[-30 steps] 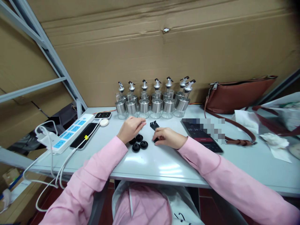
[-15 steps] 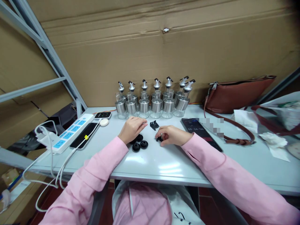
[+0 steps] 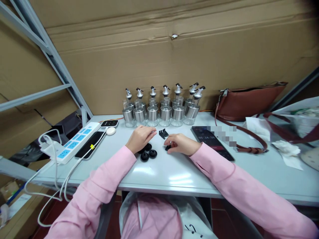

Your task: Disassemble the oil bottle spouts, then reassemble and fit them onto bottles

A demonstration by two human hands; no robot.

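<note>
My left hand [image 3: 140, 137] rests on the grey table [image 3: 174, 172] with its fingers curled loosely, beside three round black rubber stoppers [image 3: 148, 153]. My right hand [image 3: 179, 143] is pinched on a small black part [image 3: 167, 147] just right of them. A small heap of thin black spouts [image 3: 162, 133] lies between my hands and a row of several glass oil bottles [image 3: 161, 108] with steel collars and pourer tops, which stand against the cardboard wall.
A white power strip [image 3: 74, 141] with cables, a dark phone [image 3: 89, 144] and a small timer [image 3: 109, 123] lie at the left. A phone showing a running timer [image 3: 211, 142] lies right of my hands. A brown leather bag [image 3: 249, 99], its strap and crumpled tissues [image 3: 286, 149] fill the right.
My right hand has lifted slightly and shifted toward the middle, pinching the small black part. The left hand has stayed put. The camera has tipped a little.
</note>
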